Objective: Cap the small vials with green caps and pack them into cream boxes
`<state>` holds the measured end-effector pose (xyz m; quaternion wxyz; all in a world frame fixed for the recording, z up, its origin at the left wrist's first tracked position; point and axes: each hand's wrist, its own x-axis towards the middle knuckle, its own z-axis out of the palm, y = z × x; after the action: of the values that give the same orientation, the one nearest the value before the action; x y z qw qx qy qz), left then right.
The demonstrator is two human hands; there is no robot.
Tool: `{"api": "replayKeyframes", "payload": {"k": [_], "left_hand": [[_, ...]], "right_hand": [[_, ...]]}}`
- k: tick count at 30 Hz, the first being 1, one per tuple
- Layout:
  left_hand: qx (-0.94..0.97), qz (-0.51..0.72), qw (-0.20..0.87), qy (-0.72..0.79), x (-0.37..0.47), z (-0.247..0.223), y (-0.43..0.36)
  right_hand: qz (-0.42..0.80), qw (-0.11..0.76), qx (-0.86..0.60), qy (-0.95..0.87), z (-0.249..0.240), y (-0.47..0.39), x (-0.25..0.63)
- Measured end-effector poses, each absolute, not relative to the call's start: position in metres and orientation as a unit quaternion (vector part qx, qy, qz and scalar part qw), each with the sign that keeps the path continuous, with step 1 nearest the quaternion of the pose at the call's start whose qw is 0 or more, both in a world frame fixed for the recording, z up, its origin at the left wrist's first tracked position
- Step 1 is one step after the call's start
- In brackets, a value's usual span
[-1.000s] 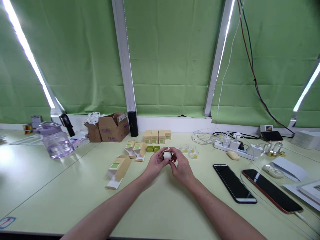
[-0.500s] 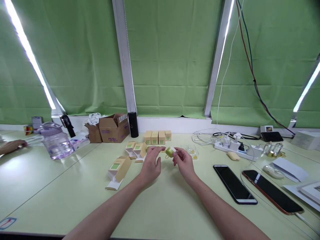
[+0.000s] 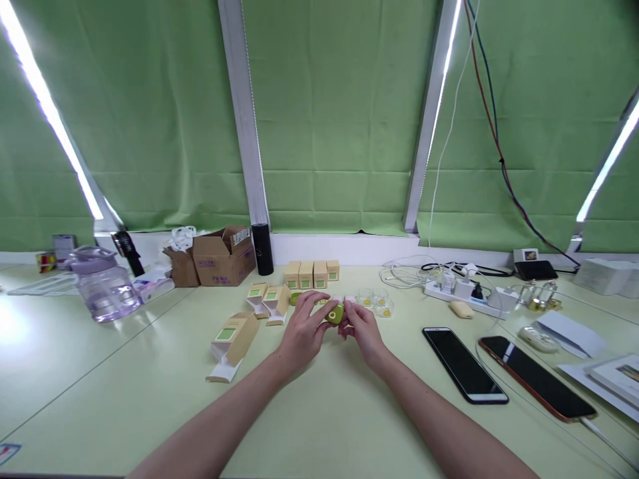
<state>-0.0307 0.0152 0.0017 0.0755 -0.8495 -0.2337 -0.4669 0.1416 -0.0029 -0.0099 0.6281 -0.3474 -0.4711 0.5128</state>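
My left hand (image 3: 302, 330) and my right hand (image 3: 363, 332) meet over the pale green table, both pinching a small round green case (image 3: 335, 314) between the fingertips. Just behind my hands lie another green piece (image 3: 295, 298) and small clear plastic cups with yellow bits (image 3: 377, 301). A row of small tan boxes with green labels (image 3: 312, 273) stands further back. Two opened tan boxes (image 3: 269, 299) lie left of my hands, and a larger opened tan box (image 3: 230, 342) rests nearer me on the left.
Two phones (image 3: 465, 364) (image 3: 536, 377) lie face up at right, near a power strip (image 3: 466, 294) with cables. At the back left are cardboard boxes (image 3: 219, 255), a black cylinder (image 3: 262, 249) and a purple-lidded water jug (image 3: 102, 285). Green curtains hang behind.
The white-faced round piece held by both hands a second ago now shows green; my left hand let go briefly, then returned to it. A person's hand at the far left is gone.
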Motion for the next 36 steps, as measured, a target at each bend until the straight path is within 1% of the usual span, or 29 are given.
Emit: {"api": "replayKeyframes", "payload": {"k": [7, 9, 11, 13, 16, 19, 20, 22, 24, 27, 31, 36], "left_hand": [[-0.853, -0.455, 0.051, -0.249, -0.031, 0.002, 0.016], [-0.853, -0.448, 0.037, -0.266, -0.031, 0.0, 0.017], [-0.851, -0.441, 0.019, -0.283, -0.031, -0.002, 0.018], [-0.848, -0.438, -0.002, -0.298, -0.031, -0.005, 0.019], [-0.836, -0.445, -0.034, -0.319, -0.031, -0.007, 0.022], [-0.809, -0.472, -0.063, -0.346, -0.032, -0.008, 0.025], [-0.798, -0.482, -0.073, -0.354, -0.032, -0.008, 0.026], [-0.779, -0.498, -0.092, -0.369, -0.034, -0.009, 0.029], [-0.763, -0.511, -0.109, -0.381, -0.035, -0.01, 0.032], [-0.744, -0.524, -0.125, -0.395, -0.036, -0.013, 0.037], [-0.728, -0.541, -0.14, -0.398, -0.036, -0.014, 0.039], [-0.706, -0.56, -0.148, -0.409, -0.037, -0.013, 0.041]], "right_hand": [[0.499, 0.613, -0.375, -0.485, -0.018, 0.005, 0.148], [0.477, 0.602, -0.395, -0.504, -0.022, 0.009, 0.149], [0.43, 0.584, -0.433, -0.535, -0.024, 0.011, 0.151], [0.349, 0.558, -0.486, -0.574, -0.022, 0.011, 0.155], [0.181, 0.49, -0.599, -0.607, -0.012, 0.008, 0.168], [-0.023, 0.372, -0.691, -0.619, 0.002, 0.005, 0.193], [-0.075, 0.331, -0.705, -0.623, 0.006, 0.006, 0.203], [-0.131, 0.265, -0.736, -0.609, 0.008, 0.007, 0.22], [-0.144, 0.214, -0.759, -0.598, 0.005, 0.01, 0.232], [-0.117, 0.184, -0.785, -0.58, -0.003, 0.013, 0.24], [-0.092, 0.199, -0.767, -0.603, -0.008, 0.013, 0.231], [-0.071, 0.258, -0.661, -0.701, -0.01, 0.006, 0.193]]}}
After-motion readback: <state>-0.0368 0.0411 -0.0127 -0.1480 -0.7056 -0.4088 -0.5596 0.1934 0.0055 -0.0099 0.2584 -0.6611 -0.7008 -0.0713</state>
